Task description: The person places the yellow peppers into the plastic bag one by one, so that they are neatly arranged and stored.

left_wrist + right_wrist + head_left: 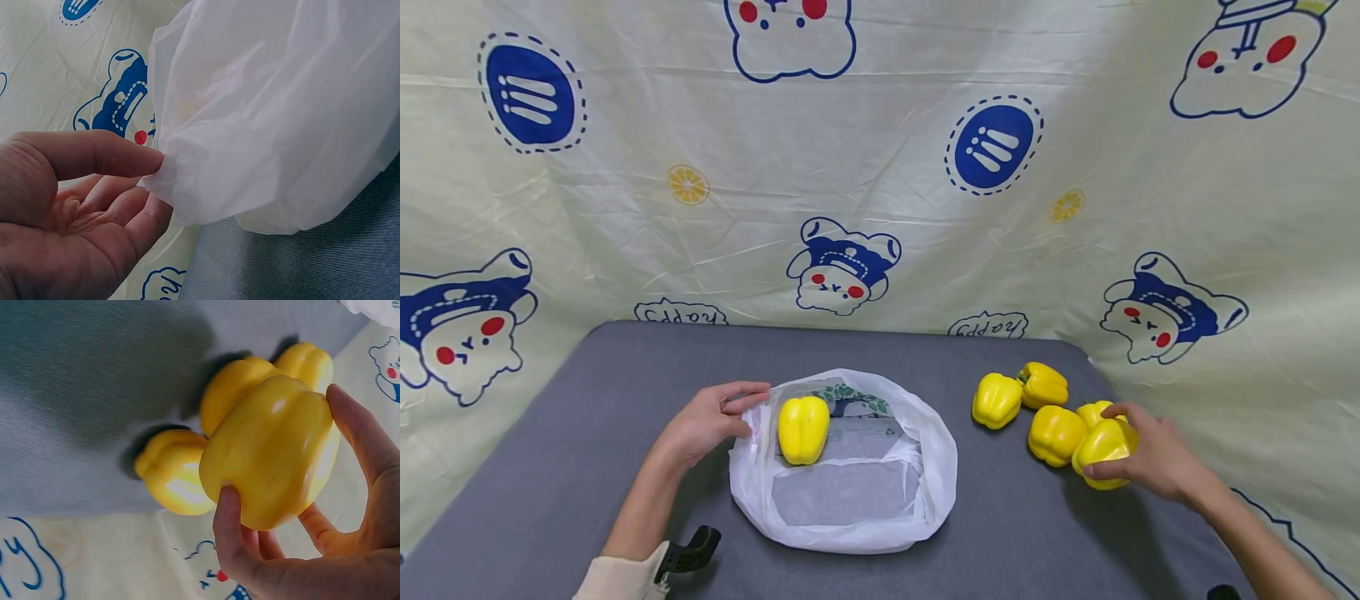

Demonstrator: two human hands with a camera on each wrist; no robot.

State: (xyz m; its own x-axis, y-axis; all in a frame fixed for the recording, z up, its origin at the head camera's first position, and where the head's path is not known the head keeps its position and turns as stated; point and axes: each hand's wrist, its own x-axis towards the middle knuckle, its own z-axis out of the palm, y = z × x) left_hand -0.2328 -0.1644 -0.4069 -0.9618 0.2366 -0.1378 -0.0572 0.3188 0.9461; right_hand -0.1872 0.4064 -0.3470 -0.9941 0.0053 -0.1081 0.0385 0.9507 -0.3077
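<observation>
A white plastic bag (pixel 936 467) stands with its mouth spread wide on the grey table. Inside it, at the far left, lies a yellow bell pepper (pixel 803 431). My left hand (pixel 703 421) pinches the bag's left rim; the left wrist view shows the fingertips on the thin white film (pixel 250 150). On the right, my right hand (pixel 1161 454) grips another yellow bell pepper (pixel 1103 457) between thumb and fingers. In the right wrist view this held pepper (pixel 272 450) hides parts of the peppers behind it.
Several more yellow peppers rest at the table's right side: one at the left of the group (pixel 996 400), one behind (pixel 1045 385), one in front (pixel 1054 436). The grey tabletop (pixel 1000 525) ends at a patterned curtain (pixel 910 167).
</observation>
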